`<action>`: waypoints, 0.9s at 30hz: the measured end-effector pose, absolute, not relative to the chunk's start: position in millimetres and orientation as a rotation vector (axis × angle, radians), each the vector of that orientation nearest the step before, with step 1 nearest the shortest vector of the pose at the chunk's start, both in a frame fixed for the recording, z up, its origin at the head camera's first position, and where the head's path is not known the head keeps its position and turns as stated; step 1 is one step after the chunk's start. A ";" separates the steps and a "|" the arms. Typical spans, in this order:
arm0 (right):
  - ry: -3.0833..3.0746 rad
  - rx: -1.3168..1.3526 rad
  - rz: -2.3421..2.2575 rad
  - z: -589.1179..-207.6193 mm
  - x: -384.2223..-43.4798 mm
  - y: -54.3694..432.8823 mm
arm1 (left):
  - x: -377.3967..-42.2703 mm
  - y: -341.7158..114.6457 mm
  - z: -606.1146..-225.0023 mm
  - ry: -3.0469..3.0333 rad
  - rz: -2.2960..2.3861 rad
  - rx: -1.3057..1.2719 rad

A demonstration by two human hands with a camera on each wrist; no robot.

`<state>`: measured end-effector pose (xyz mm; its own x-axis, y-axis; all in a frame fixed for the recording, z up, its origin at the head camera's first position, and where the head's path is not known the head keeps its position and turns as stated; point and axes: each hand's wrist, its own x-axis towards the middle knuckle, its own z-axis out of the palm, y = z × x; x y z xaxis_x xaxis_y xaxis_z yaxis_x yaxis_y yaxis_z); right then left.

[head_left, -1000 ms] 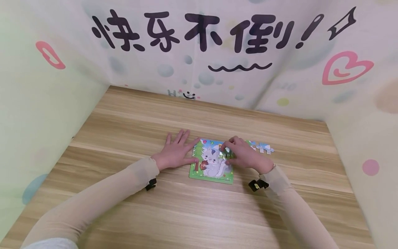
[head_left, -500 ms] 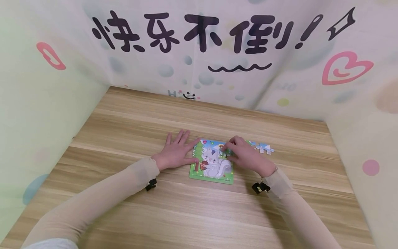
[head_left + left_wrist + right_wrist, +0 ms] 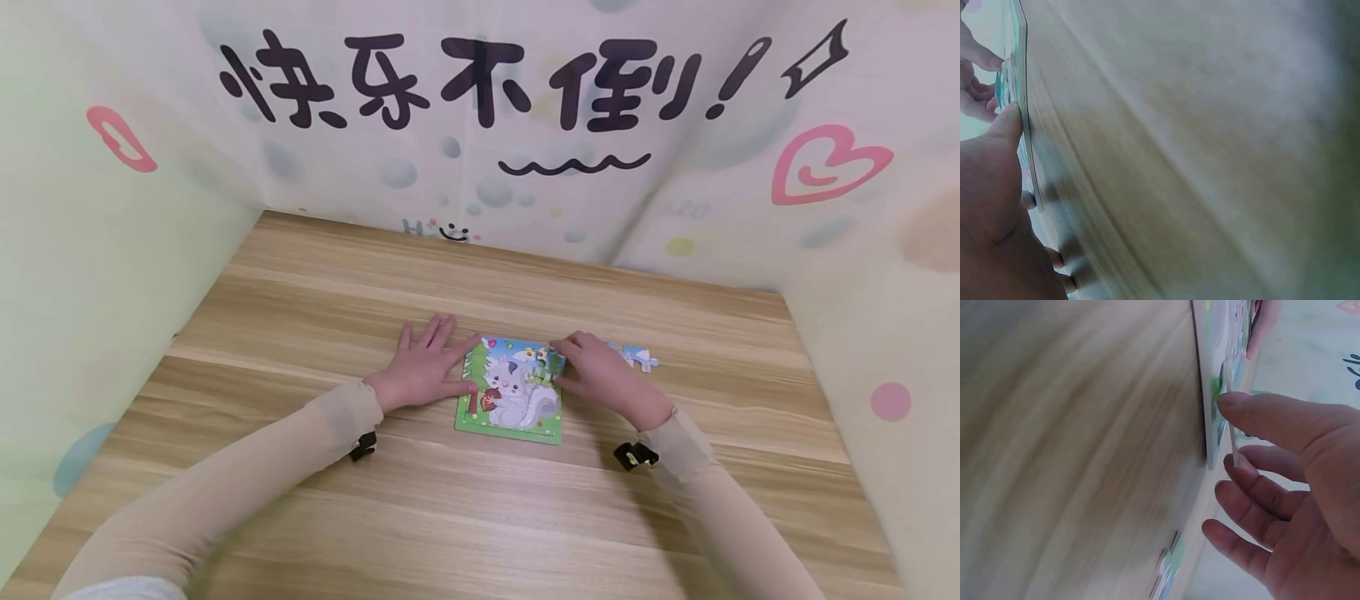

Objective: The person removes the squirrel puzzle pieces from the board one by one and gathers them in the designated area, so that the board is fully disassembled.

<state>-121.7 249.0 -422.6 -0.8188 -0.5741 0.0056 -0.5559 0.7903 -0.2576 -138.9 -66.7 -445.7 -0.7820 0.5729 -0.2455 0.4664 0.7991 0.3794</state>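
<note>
Sliding rightward since the earlier head frames, my right grip is now uncovering more of the upper right of a square, green-bordered puzzle board showing a grey-white squirrel with a brown acorn. That board is lying flat on the light brown, wood-grained bench, between my two hands. My right grip is grasping a thin, flat, pale-edged puzzle piece, pinching it between thumb and fingers. The piece is standing at a tilt to the board, just by its upper right edge; whether it is touching, I am not able to tell. My left grip is holding nothing; its fingers are spreading loosely, palm down. The thumb is resting on the board's left edge and the index fingertip is lying at its upper left corner, while the other fingers are reaching across the bench beyond. Just past my right grip, a blue-and-white interlocking loose piece is lying on the bench, with part of another showing beside it, mostly hiding behind my hand.
</note>
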 end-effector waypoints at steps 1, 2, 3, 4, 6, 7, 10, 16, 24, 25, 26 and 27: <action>2.908 -0.920 -0.374 -422.8 -121.3 250.4 | -138.9 -66.8 -446.2 2.637 0.432 0.788; 2.914 -0.925 -0.370 -423.1 -120.8 252.1 | -139.0 -66.9 -446.3 2.638 0.439 0.788; 2.917 -0.924 -0.371 -423.4 -120.4 254.0 | -139.0 -67.0 -446.9 2.639 0.443 0.786; 2.920 -0.924 -0.378 -423.6 -119.8 256.2 | -139.0 -66.9 -447.7 2.640 0.446 0.783; 2.927 -0.920 -0.394 -424.4 -118.9 261.1 | -139.1 -67.1 -449.4 2.644 0.460 0.784; 2.934 -0.923 -0.402 -424.7 -118.4 263.9 | -139.3 -67.1 -450.4 2.647 0.465 0.785; 2.952 -0.922 -0.424 -424.6 -116.9 273.1 | -139.7 -67.0 -452.3 2.647 0.467 0.784; 2.980 -0.922 -0.425 -420.4 -114.9 295.3 | -139.3 -66.9 -450.8 2.639 0.478 0.784; 2.977 -0.886 -0.419 -415.6 -110.5 328.8 | -139.4 -67.5 -451.0 2.643 0.458 0.781; 2.978 -0.881 -0.431 -414.9 -109.7 332.7 | -139.2 -67.4 -449.9 2.641 0.456 0.782; 2.980 -0.877 -0.438 -414.3 -108.8 336.7 | -139.0 -67.3 -448.5 2.638 0.455 0.783; 2.980 -0.872 -0.448 -413.7 -108.0 340.6 | -138.6 -67.2 -446.9 2.636 0.454 0.784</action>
